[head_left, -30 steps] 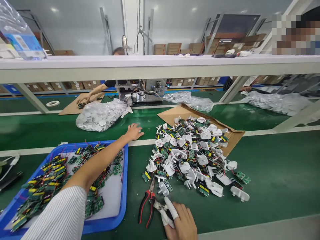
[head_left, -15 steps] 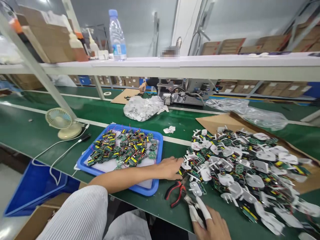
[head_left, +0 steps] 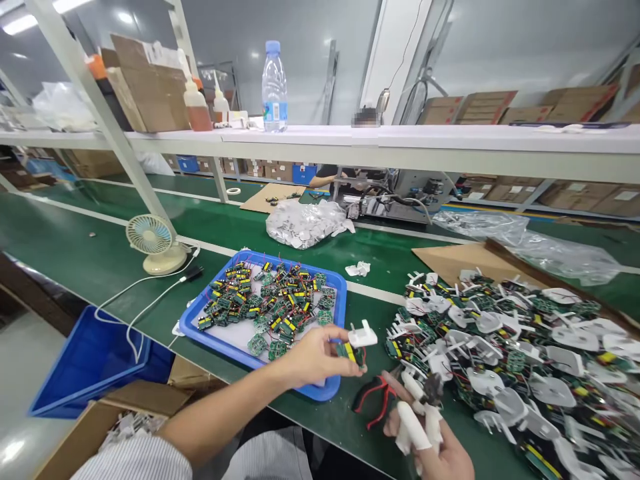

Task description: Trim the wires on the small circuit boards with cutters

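White plastic shows at the fingertips: the left hand [head_left: 320,353] now pinches a plug piece [head_left: 363,336] and its circuit board [head_left: 349,351], where half a second ago it was reaching at the edge of the heap [head_left: 505,363]. So one unit is out of that heap, held up clear of the tabletop [head_left: 375,313], board and plug still together as far as I can judge. Below and left of those fingers sits the blue tray [head_left: 343,293] of loose boards; the heap spreads to their right. The right hand [head_left: 435,440], several fingers wrapped in white, has lifted too, its fingers closed around a dark-tipped tool [head_left: 434,387], partly hidden. Between both hands' fingers lie red-handled pliers [head_left: 387,397].
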`<move>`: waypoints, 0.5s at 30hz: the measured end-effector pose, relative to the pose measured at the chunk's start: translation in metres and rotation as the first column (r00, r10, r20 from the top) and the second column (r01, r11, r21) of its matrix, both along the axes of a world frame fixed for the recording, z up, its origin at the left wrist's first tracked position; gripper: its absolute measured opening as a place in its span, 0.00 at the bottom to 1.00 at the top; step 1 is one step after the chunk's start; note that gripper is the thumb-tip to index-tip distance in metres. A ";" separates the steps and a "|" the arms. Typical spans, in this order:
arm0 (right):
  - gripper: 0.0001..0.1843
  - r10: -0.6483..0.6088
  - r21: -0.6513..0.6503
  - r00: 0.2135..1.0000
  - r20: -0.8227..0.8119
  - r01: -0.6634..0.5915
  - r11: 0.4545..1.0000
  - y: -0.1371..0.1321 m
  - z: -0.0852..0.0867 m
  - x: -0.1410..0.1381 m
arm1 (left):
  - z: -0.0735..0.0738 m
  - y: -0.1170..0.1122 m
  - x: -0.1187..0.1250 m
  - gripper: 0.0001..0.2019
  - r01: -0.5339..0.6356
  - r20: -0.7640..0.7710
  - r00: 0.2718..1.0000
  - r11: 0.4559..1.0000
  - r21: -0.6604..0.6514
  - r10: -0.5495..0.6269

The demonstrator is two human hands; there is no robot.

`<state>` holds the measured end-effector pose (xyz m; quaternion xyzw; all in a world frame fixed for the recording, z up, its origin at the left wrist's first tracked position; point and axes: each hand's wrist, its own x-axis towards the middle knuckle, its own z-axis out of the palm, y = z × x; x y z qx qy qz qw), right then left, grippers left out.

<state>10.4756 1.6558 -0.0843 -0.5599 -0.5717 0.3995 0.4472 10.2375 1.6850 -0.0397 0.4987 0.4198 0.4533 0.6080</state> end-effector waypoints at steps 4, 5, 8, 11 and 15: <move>0.24 0.144 0.024 0.987 -0.073 -0.143 0.989 0.015 0.016 -0.042 | -0.004 -0.030 -0.013 0.20 -0.177 -0.106 0.977 0.981 0.072 0.184; 0.26 0.172 0.031 0.983 -0.071 -0.170 0.985 0.016 0.018 -0.051 | -0.005 -0.034 -0.016 0.19 -0.197 -0.162 0.964 0.974 0.108 0.213; 0.31 0.170 0.065 0.983 -0.066 -0.166 0.984 0.020 0.018 -0.074 | -0.005 -0.041 -0.024 0.17 -0.186 -0.259 0.941 0.973 0.135 0.216; 0.31 0.090 0.125 0.992 -0.086 -0.079 0.989 0.025 0.014 -0.089 | -0.009 -0.043 -0.029 0.17 -0.212 -0.192 0.958 0.977 0.027 0.214; 0.30 0.055 0.141 0.994 -0.096 -0.041 0.989 0.036 0.018 -0.095 | -0.016 -0.042 -0.029 0.19 -0.285 0.059 0.955 0.955 -0.088 0.290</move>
